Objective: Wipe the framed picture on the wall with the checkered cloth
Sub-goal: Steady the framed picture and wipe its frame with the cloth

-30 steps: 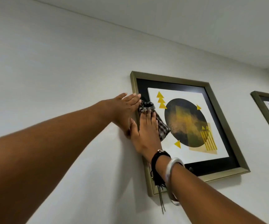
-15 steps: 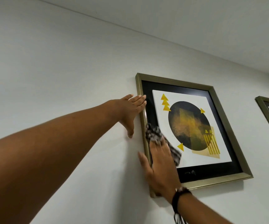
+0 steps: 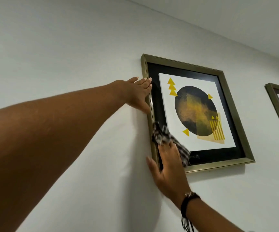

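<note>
Wiping has carried the checkered cloth (image 3: 167,141) down the framed picture (image 3: 192,113), from its upper left a second ago to the lower-left corner now. Right hand (image 3: 169,166), fingers spread, presses it flat there; left hand (image 3: 138,94), open-palmed, braces the frame's left edge higher up than before, so most glass looks unwiped.

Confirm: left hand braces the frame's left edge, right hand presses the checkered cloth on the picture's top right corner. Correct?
Not quite. In the head view the right hand presses the checkered cloth on the lower left part of the framed picture, not the top right corner. The rest holds: the left hand braces the frame's left edge.
</note>
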Demonstrator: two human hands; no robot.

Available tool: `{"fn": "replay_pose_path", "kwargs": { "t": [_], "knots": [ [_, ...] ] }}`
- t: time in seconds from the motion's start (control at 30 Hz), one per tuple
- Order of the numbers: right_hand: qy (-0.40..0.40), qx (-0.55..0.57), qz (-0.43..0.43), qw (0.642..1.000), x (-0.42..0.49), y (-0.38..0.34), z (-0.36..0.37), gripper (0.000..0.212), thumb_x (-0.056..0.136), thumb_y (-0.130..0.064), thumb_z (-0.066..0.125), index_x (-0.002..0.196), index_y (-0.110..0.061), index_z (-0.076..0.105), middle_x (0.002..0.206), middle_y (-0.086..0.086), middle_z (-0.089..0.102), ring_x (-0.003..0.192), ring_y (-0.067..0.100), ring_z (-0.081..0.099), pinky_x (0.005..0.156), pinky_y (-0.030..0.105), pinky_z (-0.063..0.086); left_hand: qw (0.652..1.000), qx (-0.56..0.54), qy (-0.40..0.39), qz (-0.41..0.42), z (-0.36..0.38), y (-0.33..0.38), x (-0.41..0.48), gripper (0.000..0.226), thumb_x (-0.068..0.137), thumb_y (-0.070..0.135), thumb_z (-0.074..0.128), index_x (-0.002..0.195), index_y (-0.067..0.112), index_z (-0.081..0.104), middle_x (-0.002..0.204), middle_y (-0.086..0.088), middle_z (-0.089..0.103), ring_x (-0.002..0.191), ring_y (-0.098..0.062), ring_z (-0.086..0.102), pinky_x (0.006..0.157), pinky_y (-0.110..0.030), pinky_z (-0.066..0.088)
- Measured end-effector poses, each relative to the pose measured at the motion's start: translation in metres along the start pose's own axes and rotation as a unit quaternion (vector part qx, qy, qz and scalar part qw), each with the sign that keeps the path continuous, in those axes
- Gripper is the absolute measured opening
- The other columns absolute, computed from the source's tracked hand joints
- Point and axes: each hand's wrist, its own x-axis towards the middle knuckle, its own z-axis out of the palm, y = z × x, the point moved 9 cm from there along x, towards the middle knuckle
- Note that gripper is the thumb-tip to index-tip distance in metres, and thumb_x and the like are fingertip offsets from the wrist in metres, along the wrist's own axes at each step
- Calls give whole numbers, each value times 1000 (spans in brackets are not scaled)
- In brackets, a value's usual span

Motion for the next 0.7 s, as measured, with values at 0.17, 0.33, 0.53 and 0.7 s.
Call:
{"fn": "replay_pose_path", "kwargs": {
  "t": [0.17, 0.33, 0.53, 0.7],
  "knots": [
    [-31, -47, -113, 992, -42, 16, -14, 53, 96, -48, 40, 146, -28, 41, 154, -21, 29, 150, 7, 22, 121, 20, 18, 998, -9, 53, -28, 6, 9, -7, 133, 64, 92, 37, 153, 5, -8, 163, -15, -17, 152, -26, -15, 123, -44, -6],
    [-63, -157, -147, 975, -58, 58, -30, 52, 97, -47, 34, 131, -16, 60, 147, 6, 50, 142, 22, 39, 117, 29, 29, 996, -55, 51, -47, 9, 9, -6, 141, 59, 91, 48, 152, 6, -14, 163, -15, -19, 151, -26, -18, 121, -45, -9],
    [0, -170, 91, 981, -56, 155, -75, 61, 98, -50, 23, 143, -19, 49, 151, 4, 47, 143, 22, 37, 119, 41, 29, 996, -63, 37, -48, 13, 11, 0, 145, 56, 89, 55, 151, 6, -15, 162, -16, -21, 150, -27, -19, 122, -47, -9],
    [54, -79, 270, 958, -34, 206, -89, 73, 92, -63, 12, 124, -15, 58, 137, 13, 55, 133, 32, 42, 114, 50, 32, 996, -68, 42, -40, 15, 10, 2, 144, 56, 89, 55, 151, 7, -16, 162, -14, -23, 150, -26, -21, 121, -46, -11]
  ]
}}
